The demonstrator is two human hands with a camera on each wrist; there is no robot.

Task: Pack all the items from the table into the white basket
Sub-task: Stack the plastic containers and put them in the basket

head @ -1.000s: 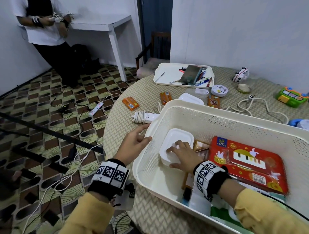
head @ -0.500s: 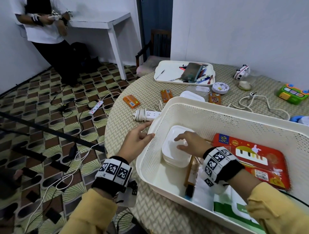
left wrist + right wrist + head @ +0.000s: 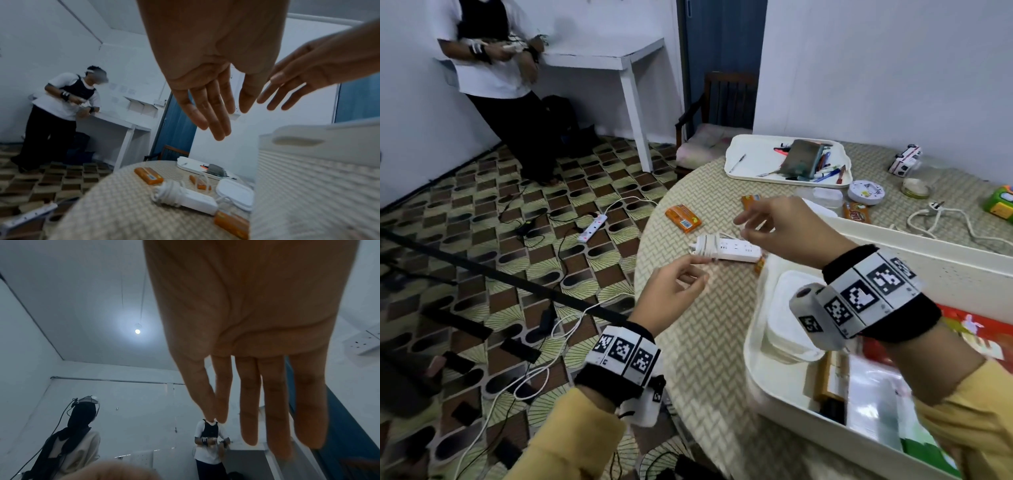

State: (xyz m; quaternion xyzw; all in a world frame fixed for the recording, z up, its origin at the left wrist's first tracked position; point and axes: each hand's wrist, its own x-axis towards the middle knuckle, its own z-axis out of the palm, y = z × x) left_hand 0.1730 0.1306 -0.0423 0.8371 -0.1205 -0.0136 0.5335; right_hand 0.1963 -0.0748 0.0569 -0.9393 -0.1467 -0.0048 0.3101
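The white basket stands at the table's right and holds a white lidded box and a red toy package. Left of it a white power strip with its cord wound round it lies on the woven table cover. My right hand hovers just above the strip with fingers spread, holding nothing. My left hand is at the strip's near left end, its fingertip close to the wound cord. The left wrist view shows the left hand's fingers straight above the strip. Orange packets lie nearby.
Farther back are a white tray of pens, a round white device, a glass jar, a toy car, a loose white cable and a green toy. The table edge curves off to the left. A person stands at the back left.
My right hand let go of the white box in the basket, rose out and moved left over the power strip. My left hand left the basket rim and moved toward the strip.
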